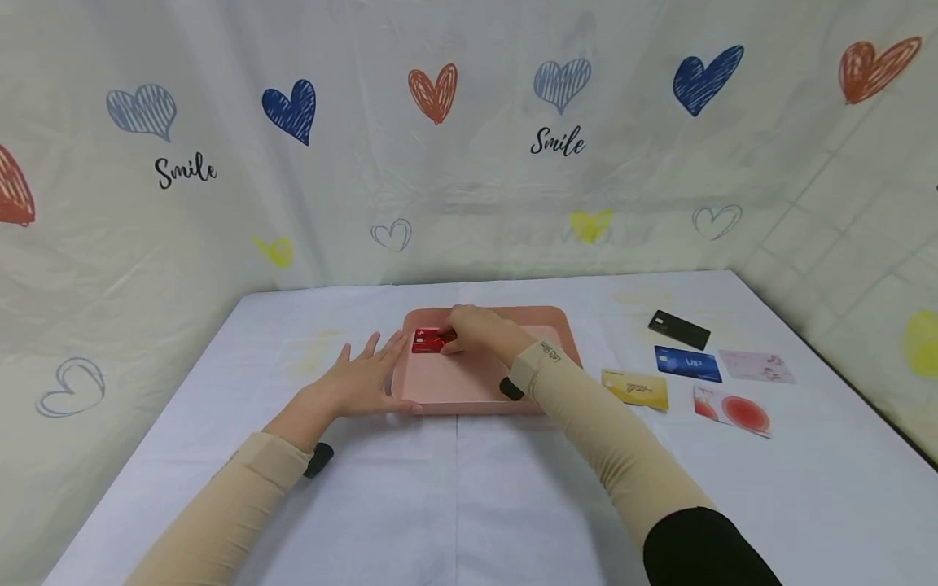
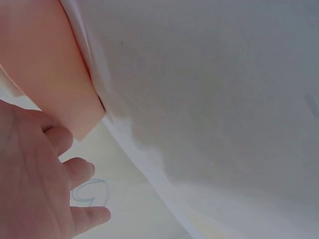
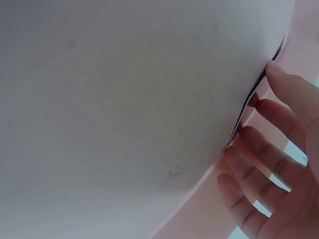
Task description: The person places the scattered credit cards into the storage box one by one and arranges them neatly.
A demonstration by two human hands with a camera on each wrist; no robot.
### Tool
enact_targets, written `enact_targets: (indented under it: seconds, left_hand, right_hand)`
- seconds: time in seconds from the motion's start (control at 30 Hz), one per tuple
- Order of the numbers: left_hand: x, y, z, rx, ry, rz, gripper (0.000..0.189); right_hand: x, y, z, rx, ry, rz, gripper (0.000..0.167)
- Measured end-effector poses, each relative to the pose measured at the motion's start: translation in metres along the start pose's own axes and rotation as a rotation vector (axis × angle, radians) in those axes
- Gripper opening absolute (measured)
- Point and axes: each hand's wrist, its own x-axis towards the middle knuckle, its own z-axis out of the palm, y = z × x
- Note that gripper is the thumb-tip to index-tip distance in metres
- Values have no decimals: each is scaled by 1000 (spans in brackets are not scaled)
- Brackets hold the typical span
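A red card (image 1: 427,340) lies flat-looking in the far left part of the shallow pink tray (image 1: 454,387). My right hand (image 1: 479,330) reaches over the tray and pinches the card's right end, its thumb on the near side. In the right wrist view the card shows edge-on as a thin dark line (image 3: 247,99) between thumb and fingers. At the tray's left side is my left hand (image 1: 362,380), fingers spread, thumb along the near left corner. The left wrist view shows that hand's fingertips beside the tray wall (image 2: 55,64).
Right of the tray lie a black card (image 1: 679,330), a blue VIP card (image 1: 687,364), a pale pink card (image 1: 758,366), a gold card (image 1: 635,391) and a white card with a red circle (image 1: 733,411). A white cloth (image 1: 410,505) covers the table; a printed curtain (image 1: 484,187) hangs behind.
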Motion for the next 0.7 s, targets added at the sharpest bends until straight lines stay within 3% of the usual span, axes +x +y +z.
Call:
enact_targets:
  seconds: [0.7]
  left_hand:
    - [-2, 4, -4, 0, -19, -19, 120]
  right_hand:
    - [-2, -5, 1, -77, 2, -6, 42]
